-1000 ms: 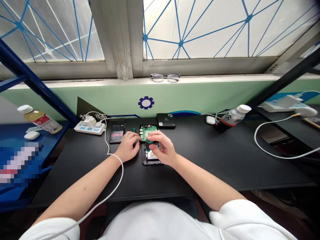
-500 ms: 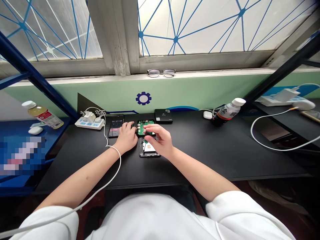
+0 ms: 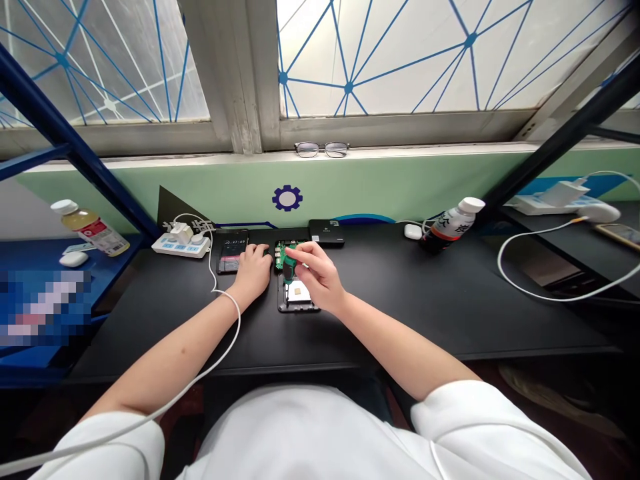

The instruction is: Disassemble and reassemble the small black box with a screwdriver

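A green circuit board (image 3: 281,253) lies near the back of the black desk (image 3: 400,293). In front of it sits an open black case (image 3: 299,298) with a pale square pad inside. My right hand (image 3: 314,275) is closed around a small screwdriver with a green and black handle (image 3: 289,268), held upright at the board's front edge. My left hand (image 3: 254,269) rests on the desk just left of the board, fingers curled, its fingertips against the board's left side.
A phone (image 3: 231,255) with a lit screen lies left of my left hand, beside a white power strip (image 3: 181,245). A black box (image 3: 326,233) sits behind the board. An earbud case (image 3: 413,231) and a bottle (image 3: 451,224) lie at right. Glasses (image 3: 321,149) rest on the sill.
My right hand has shifted back and left over the board and now stands the screwdriver upright at the board's front edge. My left hand has stayed beside the board.
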`<state>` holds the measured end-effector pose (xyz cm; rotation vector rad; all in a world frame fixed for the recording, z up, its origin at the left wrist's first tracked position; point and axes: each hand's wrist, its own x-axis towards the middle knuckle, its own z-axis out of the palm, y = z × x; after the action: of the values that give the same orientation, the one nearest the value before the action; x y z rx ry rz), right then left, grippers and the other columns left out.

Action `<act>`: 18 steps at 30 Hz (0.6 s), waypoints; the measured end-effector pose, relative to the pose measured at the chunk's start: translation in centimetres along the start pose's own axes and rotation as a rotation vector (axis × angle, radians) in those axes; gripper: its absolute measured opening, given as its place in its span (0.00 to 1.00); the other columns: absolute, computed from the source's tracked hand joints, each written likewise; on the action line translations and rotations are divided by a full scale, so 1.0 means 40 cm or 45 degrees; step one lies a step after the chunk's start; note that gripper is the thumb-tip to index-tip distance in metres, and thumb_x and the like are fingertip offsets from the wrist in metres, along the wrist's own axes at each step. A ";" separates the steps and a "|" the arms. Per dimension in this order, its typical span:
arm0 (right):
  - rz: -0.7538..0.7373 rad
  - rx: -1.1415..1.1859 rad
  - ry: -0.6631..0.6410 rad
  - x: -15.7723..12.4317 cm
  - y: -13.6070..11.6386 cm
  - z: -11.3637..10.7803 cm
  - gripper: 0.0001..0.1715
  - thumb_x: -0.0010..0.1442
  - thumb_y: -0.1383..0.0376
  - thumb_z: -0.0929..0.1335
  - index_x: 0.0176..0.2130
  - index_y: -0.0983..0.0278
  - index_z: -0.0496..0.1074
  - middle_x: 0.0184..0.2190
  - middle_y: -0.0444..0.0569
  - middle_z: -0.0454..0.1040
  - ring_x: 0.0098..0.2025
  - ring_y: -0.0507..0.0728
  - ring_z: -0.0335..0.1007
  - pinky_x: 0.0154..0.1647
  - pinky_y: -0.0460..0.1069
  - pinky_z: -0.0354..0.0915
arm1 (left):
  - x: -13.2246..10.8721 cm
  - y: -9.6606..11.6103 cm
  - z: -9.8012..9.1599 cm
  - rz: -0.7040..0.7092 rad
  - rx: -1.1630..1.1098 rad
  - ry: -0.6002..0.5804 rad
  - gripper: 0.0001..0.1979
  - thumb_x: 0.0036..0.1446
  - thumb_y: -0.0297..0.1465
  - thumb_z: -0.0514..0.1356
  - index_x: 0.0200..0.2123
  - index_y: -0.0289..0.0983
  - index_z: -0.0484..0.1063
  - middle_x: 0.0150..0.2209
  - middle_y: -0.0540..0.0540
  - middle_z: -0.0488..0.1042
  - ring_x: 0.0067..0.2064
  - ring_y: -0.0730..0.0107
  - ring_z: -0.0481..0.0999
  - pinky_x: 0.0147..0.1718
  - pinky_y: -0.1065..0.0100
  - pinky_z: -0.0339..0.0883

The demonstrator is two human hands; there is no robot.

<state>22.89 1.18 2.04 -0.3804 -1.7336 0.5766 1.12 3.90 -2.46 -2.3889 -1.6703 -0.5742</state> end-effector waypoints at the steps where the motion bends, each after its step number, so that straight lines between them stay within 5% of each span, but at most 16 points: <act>1: 0.012 0.029 -0.017 0.000 0.000 0.002 0.19 0.77 0.63 0.64 0.61 0.53 0.78 0.51 0.54 0.76 0.50 0.57 0.78 0.47 0.54 0.79 | -0.001 -0.003 0.002 0.010 -0.003 0.005 0.15 0.65 0.22 0.56 0.42 0.39 0.82 0.60 0.30 0.76 0.59 0.37 0.69 0.48 0.41 0.73; 4: 0.119 0.198 -0.051 -0.005 0.006 0.017 0.16 0.76 0.62 0.66 0.60 0.54 0.75 0.63 0.57 0.76 0.63 0.59 0.78 0.57 0.57 0.79 | 0.001 -0.011 0.007 0.042 -0.019 0.001 0.14 0.64 0.21 0.56 0.41 0.39 0.81 0.58 0.30 0.76 0.58 0.38 0.69 0.46 0.44 0.71; 7: 0.224 0.396 -0.053 -0.015 0.013 0.033 0.14 0.73 0.60 0.71 0.57 0.54 0.72 0.67 0.58 0.76 0.57 0.58 0.84 0.57 0.58 0.81 | 0.006 -0.018 0.011 0.059 -0.031 -0.010 0.11 0.64 0.23 0.58 0.38 0.39 0.80 0.56 0.30 0.77 0.57 0.38 0.69 0.45 0.45 0.70; 11: 0.233 0.394 -0.048 -0.024 0.011 0.037 0.15 0.70 0.59 0.75 0.53 0.55 0.70 0.61 0.55 0.81 0.49 0.56 0.86 0.54 0.57 0.82 | 0.008 -0.020 0.006 0.062 -0.042 -0.020 0.11 0.64 0.24 0.58 0.43 0.39 0.79 0.56 0.31 0.76 0.56 0.39 0.69 0.46 0.46 0.69; 18: 0.170 0.232 -0.063 -0.012 0.004 0.022 0.13 0.77 0.56 0.65 0.55 0.56 0.75 0.51 0.54 0.82 0.56 0.61 0.81 0.54 0.59 0.80 | -0.009 -0.007 -0.042 0.216 -0.187 0.044 0.13 0.75 0.31 0.48 0.44 0.37 0.73 0.43 0.35 0.75 0.45 0.49 0.70 0.45 0.51 0.67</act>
<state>22.16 0.90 1.43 -0.3569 -1.6952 0.8401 0.38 3.10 -1.09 -2.5743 -1.4392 -0.7274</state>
